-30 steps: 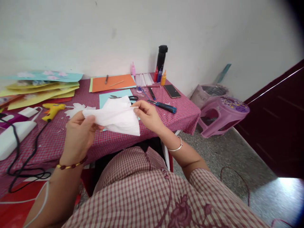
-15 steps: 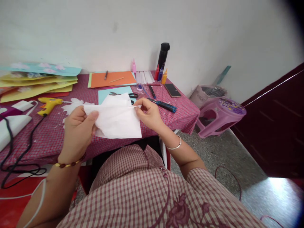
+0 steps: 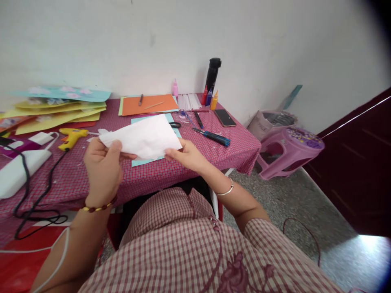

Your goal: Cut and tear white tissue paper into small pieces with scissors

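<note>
Fingers [image 3: 114, 148] of the left hand [image 3: 103, 169] closed on the left end of the thin white sheet [image 3: 143, 136]; those of the right hand [image 3: 191, 156] grip its near right corner, so it is held raised over the light-blue paper [image 3: 146, 162] on the table [image 3: 111, 118], hiding most of it. Relative to that paper: black handle loop [image 3: 176, 124] at its right edge, yellow glue gun [image 3: 71, 137] left, blue-black cutter [image 3: 215, 137] right, dark phone [image 3: 225, 117] farther right, orange paper [image 3: 131, 106] just beyond.
</note>
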The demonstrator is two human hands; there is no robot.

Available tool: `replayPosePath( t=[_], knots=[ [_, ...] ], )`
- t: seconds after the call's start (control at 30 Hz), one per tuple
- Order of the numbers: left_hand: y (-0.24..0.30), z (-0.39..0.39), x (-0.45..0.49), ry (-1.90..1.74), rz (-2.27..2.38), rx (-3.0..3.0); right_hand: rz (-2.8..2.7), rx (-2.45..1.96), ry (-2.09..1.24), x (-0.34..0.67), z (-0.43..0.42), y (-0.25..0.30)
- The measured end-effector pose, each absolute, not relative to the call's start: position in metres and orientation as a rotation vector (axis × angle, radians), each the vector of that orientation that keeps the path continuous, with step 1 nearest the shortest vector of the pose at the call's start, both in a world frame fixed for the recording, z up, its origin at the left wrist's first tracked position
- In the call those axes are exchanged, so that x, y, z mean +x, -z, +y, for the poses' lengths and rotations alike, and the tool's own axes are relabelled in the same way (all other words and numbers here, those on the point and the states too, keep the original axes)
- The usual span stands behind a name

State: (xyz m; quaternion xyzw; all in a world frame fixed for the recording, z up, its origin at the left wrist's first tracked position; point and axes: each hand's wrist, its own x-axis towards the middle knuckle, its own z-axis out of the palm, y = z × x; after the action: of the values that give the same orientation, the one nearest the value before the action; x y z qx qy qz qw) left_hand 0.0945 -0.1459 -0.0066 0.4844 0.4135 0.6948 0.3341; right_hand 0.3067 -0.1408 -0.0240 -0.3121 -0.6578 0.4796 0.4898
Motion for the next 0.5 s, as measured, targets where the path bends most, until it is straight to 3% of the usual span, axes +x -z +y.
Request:
replayPosePath(
  t=[0.13,0.37,0.5],
  knots=[
    [0.005,-0.149,0.097,-1.801,1.052,1.272,-1.608,-0.913,-0.899,0.310,-0.141,0.027],
    [-0.002,-0.144,0.083,-1.824,1.023,1.183,-1.639,-0.948,-0.829,0.317,-0.138,0.021],
    [0.001,-0.138,0.078,-1.675,0.991,1.030,-1.520,-0.740,-0.881,0.313,-0.137,0.020]
  ],
)
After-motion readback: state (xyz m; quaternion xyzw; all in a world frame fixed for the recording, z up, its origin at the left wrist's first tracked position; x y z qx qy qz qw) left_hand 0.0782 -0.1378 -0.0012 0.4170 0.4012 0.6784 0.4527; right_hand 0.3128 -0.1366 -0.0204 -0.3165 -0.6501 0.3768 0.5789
